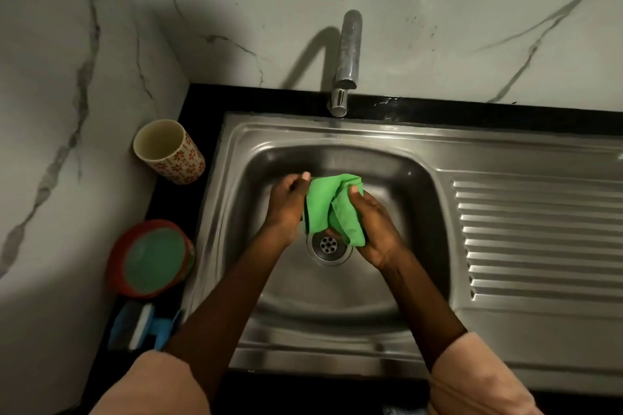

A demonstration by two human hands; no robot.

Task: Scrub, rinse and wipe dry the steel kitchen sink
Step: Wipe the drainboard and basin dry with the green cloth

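Observation:
A steel sink (pixel 397 310) with a round basin and a ribbed draining board (pixel 539 236) on its right fills the middle of the head view. Over the basin, just above the drain (pixel 328 244), both hands hold a bright green cloth (pixel 327 205) that is bunched and folded. My left hand (pixel 286 205) grips its left side, thumb up. My right hand (pixel 374 226) grips its right side, with a fold hanging below the fingers. A chrome tap (pixel 347 57) stands at the back of the sink; no water runs from it.
On the black counter left of the sink stand a flower-patterned cup (pixel 175 155), a red tub of green soap paste (pixel 151 259) and a blue scrub brush (pixel 141 327). Marble-look walls close off the back and the left side.

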